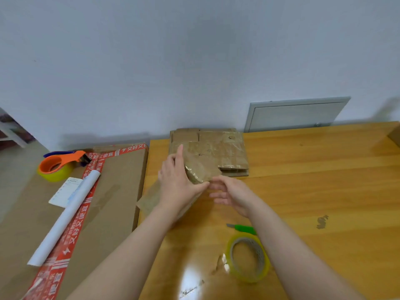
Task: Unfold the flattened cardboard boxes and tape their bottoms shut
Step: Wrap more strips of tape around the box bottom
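Note:
A small brown cardboard box (198, 169), glossy with tape, is held tilted above the wooden table (303, 191). My left hand (178, 182) grips its left side, fingers stretched up along the face and thumb under the near corner. My right hand (231, 194) is just right of the box's near corner, palm turned inward, fingers relaxed; its fingertips reach the corner. A stack of flattened cardboard boxes (216, 148) lies behind, against the wall. A roll of clear tape (247, 257) lies flat near the table's front.
A green utility knife (243, 228) lies by my right forearm. Left of the table is a large carton (112, 191) with red printed tape, bearing an orange tape dispenser (58, 165), a rolled white sheet (67, 215) and a note. A grey panel (294, 114) leans on the wall.

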